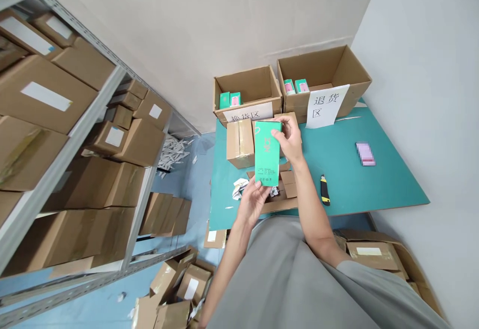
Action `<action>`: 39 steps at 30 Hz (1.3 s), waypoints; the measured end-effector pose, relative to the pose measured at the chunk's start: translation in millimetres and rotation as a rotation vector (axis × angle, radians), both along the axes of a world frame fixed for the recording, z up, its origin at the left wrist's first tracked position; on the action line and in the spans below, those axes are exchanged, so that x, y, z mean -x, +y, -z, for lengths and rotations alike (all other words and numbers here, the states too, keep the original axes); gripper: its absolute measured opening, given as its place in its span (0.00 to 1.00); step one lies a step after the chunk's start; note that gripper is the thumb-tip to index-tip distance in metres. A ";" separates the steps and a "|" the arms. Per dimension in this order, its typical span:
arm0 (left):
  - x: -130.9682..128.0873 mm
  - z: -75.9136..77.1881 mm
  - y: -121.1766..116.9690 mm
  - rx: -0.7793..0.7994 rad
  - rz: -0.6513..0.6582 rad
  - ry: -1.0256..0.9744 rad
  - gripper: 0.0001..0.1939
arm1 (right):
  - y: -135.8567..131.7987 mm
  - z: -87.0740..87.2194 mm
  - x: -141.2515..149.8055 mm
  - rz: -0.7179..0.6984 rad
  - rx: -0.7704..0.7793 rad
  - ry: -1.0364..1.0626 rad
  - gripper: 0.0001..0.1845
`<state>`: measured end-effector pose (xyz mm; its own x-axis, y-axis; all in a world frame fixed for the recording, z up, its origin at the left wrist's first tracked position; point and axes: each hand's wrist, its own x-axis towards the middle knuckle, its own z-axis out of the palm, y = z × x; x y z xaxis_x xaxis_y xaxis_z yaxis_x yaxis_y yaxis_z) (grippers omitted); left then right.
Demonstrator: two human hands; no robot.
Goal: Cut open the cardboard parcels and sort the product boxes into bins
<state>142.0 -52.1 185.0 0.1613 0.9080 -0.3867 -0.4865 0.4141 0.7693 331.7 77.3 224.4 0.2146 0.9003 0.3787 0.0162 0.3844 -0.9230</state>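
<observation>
A green box (pixel 267 157) with pink lettering is held upright between my two hands, its printed face toward me. My left hand (pixel 255 200) grips its lower edge with the fingertips. At the top right corner, my right hand (pixel 290 137) is closed on it, thumb lying on the front. Below the green box an opened cardboard box (pixel 288 203) sits on the table with its flaps apart, partly covered by my hands. Crumpled paper (pixel 240 188) lies to its left. A taped carton (pixel 240 143) stands just behind and left of the green box.
Two open cartons (pixel 243 76) (pixel 325 67) with paper signs stand at the back, each holding green boxes. A yellow-black utility knife (pixel 325 190) and a blurred pink item (pixel 365 154) lie on the green table (pixel 389 182). Shelves (pixel 145 184) of cartons rise at left; cardboard boxes (pixel 175 289) litter the floor.
</observation>
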 end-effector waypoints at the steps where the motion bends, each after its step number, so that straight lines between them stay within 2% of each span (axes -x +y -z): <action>1: -0.4 0.1 -0.2 -0.009 0.028 0.001 0.21 | 0.4 -0.3 0.3 -0.013 0.010 0.003 0.20; 7: -3.3 4.5 -3.5 -0.035 0.030 0.059 0.28 | 1.7 0.8 -2.8 -0.089 0.089 0.004 0.20; 11: -5.5 7.0 -2.6 -0.079 -0.091 0.163 0.33 | 0.9 2.9 -6.2 -0.107 0.086 -0.040 0.20; 14: -9.0 6.3 -0.9 -0.162 -0.198 0.290 0.39 | -1.8 2.8 -3.3 -0.107 0.103 -0.080 0.26; 17: -13.1 5.5 -0.9 -0.216 -0.251 0.362 0.43 | -4.6 1.5 1.8 -0.089 0.122 -0.119 0.32; 19: -13.9 6.1 -1.7 -0.197 -0.232 0.328 0.42 | -5.2 1.1 3.6 -0.064 0.117 -0.128 0.30; 24: -6.1 7.6 -0.4 -0.067 -0.078 0.101 0.33 | -2.2 3.4 -0.1 -0.089 0.096 -0.140 0.29; 30: -0.8 2.7 1.5 -0.049 -0.084 0.038 0.35 | -0.1 4.6 -5.2 -0.110 0.068 -0.120 0.28; 33: -2.0 3.8 -1.0 -0.054 -0.131 0.105 0.37 | -1.7 3.8 -7.0 -0.138 0.056 -0.102 0.24; 36: -4.5 5.7 -3.1 -0.120 -0.232 0.216 0.42 | -4.8 3.0 -6.8 -0.114 0.048 -0.142 0.20; 39: -9.2 4.5 -4.7 -0.210 -0.342 0.362 0.45 | -8.6 2.3 -1.3 -0.095 0.073 -0.179 0.24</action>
